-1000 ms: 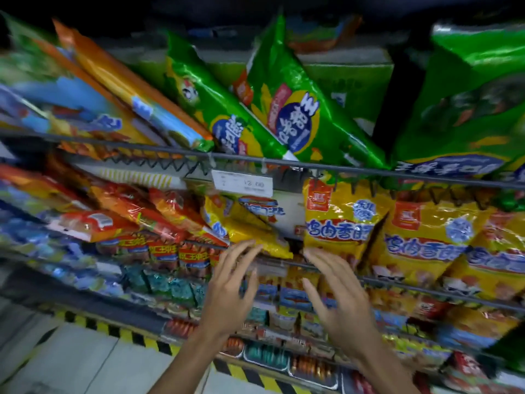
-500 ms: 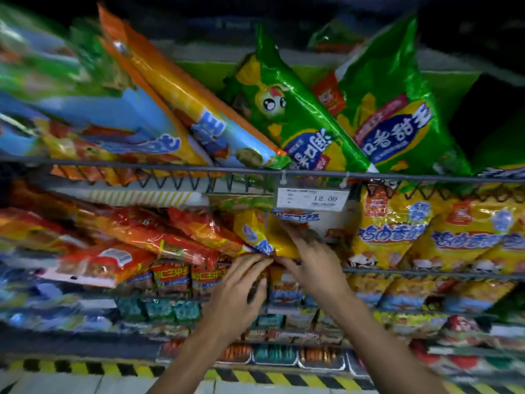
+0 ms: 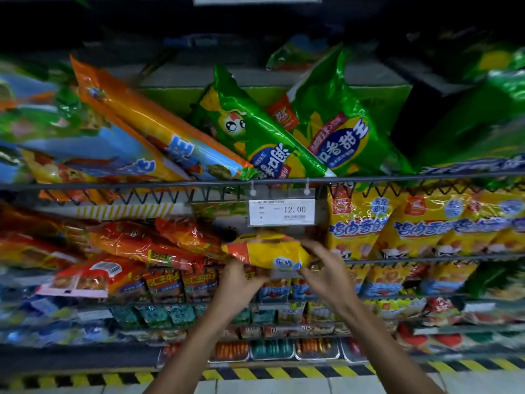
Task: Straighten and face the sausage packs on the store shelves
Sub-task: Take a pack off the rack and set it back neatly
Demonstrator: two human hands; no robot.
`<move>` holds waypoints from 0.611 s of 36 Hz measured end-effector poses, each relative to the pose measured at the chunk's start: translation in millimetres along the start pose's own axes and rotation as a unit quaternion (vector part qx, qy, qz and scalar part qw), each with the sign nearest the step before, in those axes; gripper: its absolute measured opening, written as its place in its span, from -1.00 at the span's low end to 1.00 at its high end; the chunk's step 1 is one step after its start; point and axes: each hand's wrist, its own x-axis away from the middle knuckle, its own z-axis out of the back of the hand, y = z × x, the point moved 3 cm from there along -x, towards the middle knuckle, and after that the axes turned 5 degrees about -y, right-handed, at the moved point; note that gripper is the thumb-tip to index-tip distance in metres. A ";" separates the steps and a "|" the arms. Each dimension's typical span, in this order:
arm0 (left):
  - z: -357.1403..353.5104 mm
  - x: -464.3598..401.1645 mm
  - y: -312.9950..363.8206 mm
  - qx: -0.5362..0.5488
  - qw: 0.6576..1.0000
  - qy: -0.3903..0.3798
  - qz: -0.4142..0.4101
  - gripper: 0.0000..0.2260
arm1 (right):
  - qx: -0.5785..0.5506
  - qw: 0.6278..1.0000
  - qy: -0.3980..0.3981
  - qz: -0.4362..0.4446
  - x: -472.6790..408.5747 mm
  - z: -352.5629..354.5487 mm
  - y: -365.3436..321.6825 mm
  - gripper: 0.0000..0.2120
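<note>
On the second wire shelf of a store display, seen from the head camera, two bare hands hold one yellow sausage pack that lies on its side, just below a white price tag reading 12.00. The left hand grips the pack from underneath near its left end, fingers curled up around its lower edge. The right hand pinches the pack's right end, thumb on top and fingers wrapped beneath. The pack is tilted, its front not yet facing outward.

To the right, a row of yellow packs stands upright behind the wire rail, labels forward, looking already faced. To the left, red and orange packs lie slumped and overlapping at angles. On the shelf above, green corn-sausage packs and long orange packs lean diagonally against one another. Lower shelves hold smaller packs, too blurred to judge.

By this view the job seems early: one section is tidy, one pack is in hand, and most of the leaning and fallen packs remain to be stood up and turned forward.
</note>
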 end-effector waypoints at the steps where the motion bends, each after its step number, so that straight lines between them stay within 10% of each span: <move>1: -1.9 0.2 2.0 0.023 1.000 0.014 -0.011 -0.71 | -0.019 1.000 0.003 0.017 3.4 1.0 -2.5 -0.41; 8: -9.7 10.3 13.6 0.149 0.983 0.038 -0.105 -0.53 | -0.085 0.993 -0.002 0.078 17.5 14.7 1.5 -0.05; 22: -4.3 23.4 74.6 0.023 0.980 0.000 -0.196 -0.60 | -0.251 0.967 0.037 -0.026 33.8 28.7 -44.2 -0.66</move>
